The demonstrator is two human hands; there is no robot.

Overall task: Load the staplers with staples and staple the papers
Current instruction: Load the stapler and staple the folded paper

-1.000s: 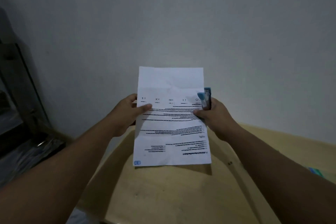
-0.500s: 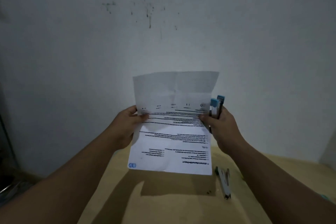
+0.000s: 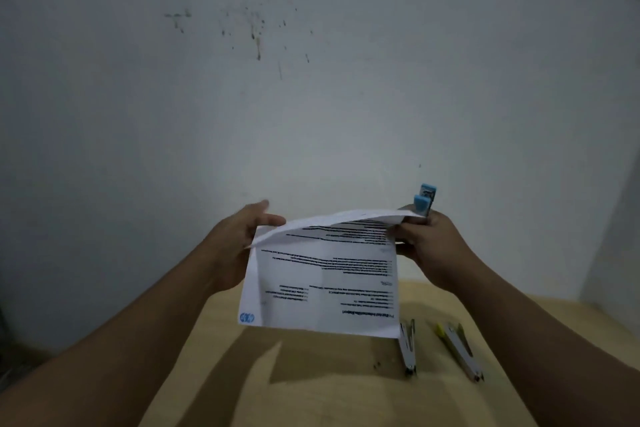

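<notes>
— Behind everything, what sort of wall is that?

— Pale grey-white plaster (image 3: 311, 97), matte and a little rough, flecked with dark drips and specks high up. Below it runs a light tan wooden tabletop (image 3: 311, 392), smooth, with a faint grain and hard-edged shadows across it.

— And the paper?

— From the head view, a thin white printed sheet of paper (image 3: 322, 274) is held up in the air above the table. Black lines of text run across it upside down, and a small round blue logo sits at its lower left corner. Its top part curls forward and over in a soft fold; the lower part hangs flat.

— How are the hands placed?

— The left hand (image 3: 239, 239) takes the sheet's left edge near the fold, thumb on the front and fingers behind. The right hand (image 3: 426, 246) pinches the right edge, and the same curled fingers clasp a small light-blue plastic stapler (image 3: 425, 200), whose two blocky ends stick up above the knuckles, right at the paper's top right corner.

— Anything on the table?

— Two slim silver metal staplers lie near each other at the right. The nearer one (image 3: 408, 347) lies partly under the sheet's lower right corner; the other (image 3: 462, 352) has a yellow tip.
</notes>
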